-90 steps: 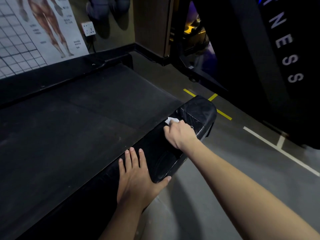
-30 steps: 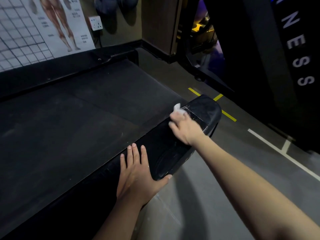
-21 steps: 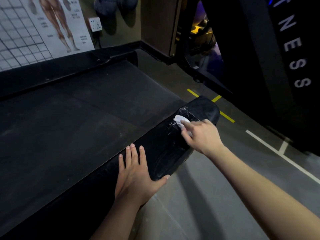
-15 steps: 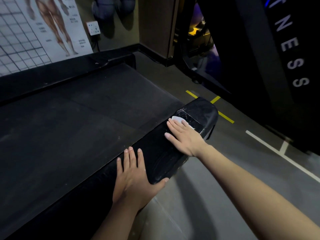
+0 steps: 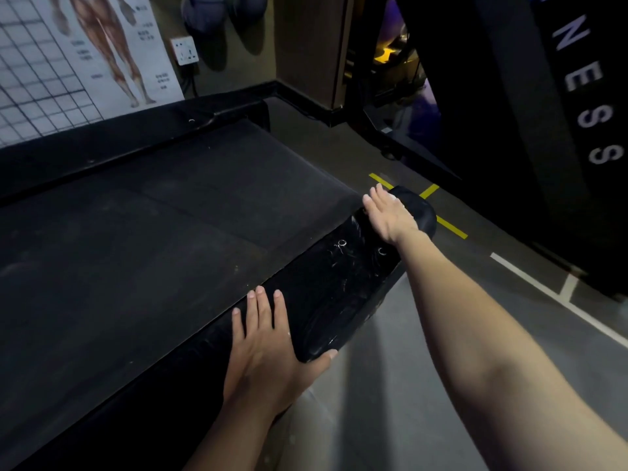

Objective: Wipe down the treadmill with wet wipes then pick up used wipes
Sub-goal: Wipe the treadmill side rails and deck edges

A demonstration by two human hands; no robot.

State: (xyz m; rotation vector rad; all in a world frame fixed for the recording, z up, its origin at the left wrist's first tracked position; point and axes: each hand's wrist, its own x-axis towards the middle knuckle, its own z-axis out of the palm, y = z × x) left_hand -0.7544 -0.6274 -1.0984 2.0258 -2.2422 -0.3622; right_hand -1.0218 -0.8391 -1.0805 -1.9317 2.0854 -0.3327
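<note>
The left hand (image 5: pixel 268 351) lies flat, fingers spread, on the near stretch of the treadmill (image 5: pixel 170 232) side rail (image 5: pixel 339 287). The right hand (image 5: pixel 390 219) presses straight fingers on the rail's far end, covering the wet wipe (image 5: pixel 394 198) except for a white sliver.

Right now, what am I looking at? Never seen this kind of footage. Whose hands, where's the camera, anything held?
There is no robot: one camera worn on a person's head looks forward and down at their bare hands. The black slab is a treadmill belt, with a glossy side rail along its right edge. The left hand rests flat on the rail, thumb over its side. The right hand presses flat on the rail's far end; any wipe beneath it is hidden. Behind hang an anatomy poster and a wall socket.
</note>
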